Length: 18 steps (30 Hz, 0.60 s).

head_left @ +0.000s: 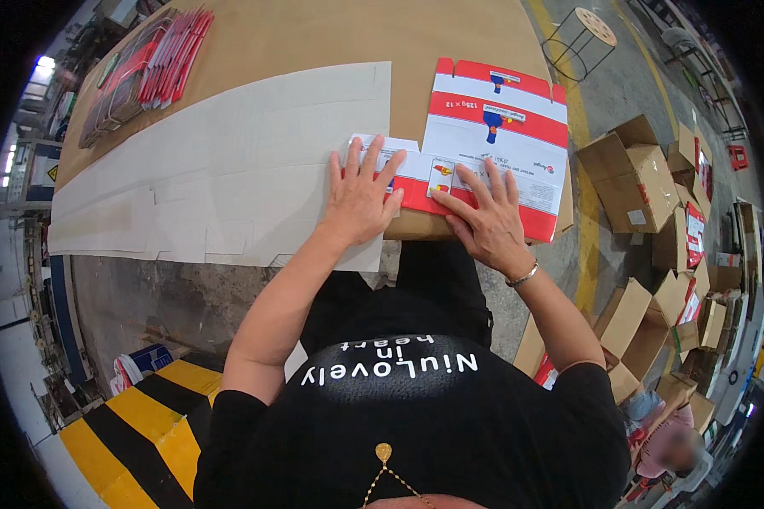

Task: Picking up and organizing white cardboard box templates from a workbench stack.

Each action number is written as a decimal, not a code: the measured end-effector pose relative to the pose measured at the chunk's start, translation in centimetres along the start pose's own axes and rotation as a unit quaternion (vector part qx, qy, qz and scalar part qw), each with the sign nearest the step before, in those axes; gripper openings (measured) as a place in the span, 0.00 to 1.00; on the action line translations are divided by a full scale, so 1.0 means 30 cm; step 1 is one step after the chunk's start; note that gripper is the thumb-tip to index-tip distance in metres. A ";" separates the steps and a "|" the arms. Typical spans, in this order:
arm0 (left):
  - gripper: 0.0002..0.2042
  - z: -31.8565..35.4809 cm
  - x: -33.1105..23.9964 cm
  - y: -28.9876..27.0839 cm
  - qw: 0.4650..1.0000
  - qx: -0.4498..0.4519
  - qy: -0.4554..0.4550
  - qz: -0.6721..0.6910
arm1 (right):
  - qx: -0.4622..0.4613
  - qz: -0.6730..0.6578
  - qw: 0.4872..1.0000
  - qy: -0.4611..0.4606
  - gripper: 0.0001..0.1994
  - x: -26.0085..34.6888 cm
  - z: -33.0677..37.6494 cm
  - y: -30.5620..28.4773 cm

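A flat red-and-white printed carton blank (497, 127) lies on the brown table (331, 34) near its front edge. My left hand (361, 197) presses palm down on the blank's small left flap, fingers spread. Over the blank's lower red strip lies my right hand (488, 220), also flat with its fingers apart, a bracelet on its wrist. Neither hand grips anything.
A large sheet of white flat card (221, 170) covers the table's left part. A stack of red-and-white flat cartons (157, 64) lies at the far left corner. Brown cardboard boxes (632, 174) are piled on the floor at the right, near a wire stool (581, 34). A yellow-black striped edge (136, 416) is at lower left.
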<state>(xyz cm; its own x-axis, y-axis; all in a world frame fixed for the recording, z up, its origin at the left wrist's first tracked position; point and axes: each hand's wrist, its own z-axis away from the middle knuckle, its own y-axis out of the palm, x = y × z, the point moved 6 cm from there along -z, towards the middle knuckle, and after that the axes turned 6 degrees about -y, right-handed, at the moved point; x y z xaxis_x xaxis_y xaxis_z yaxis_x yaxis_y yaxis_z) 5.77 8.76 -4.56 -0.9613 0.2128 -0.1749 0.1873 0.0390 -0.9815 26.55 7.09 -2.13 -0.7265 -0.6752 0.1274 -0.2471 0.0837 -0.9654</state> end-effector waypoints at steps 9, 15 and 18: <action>0.35 -0.034 0.009 -0.018 0.999 -0.019 -0.041 -0.001 | -0.008 -0.013 1.000 -0.021 0.21 -0.008 -0.059 -0.020; 0.35 -0.119 -0.118 0.023 0.996 -0.005 -0.090 0.027 | 0.019 -0.012 1.000 -0.013 0.22 -0.083 0.036 0.009; 0.34 -0.123 -0.085 0.019 0.992 -0.002 -0.125 0.006 | 0.027 -0.034 0.999 -0.020 0.23 -0.039 0.029 0.050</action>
<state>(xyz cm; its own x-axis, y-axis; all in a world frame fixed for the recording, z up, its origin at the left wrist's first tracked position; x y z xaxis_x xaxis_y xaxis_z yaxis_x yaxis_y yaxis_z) 9.08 11.84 -4.38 -0.9788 -0.0361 -0.2014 0.1999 0.0413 -0.9790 27.58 7.37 -3.94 -0.6826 -0.7070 0.1849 -0.2598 -0.0017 -0.9657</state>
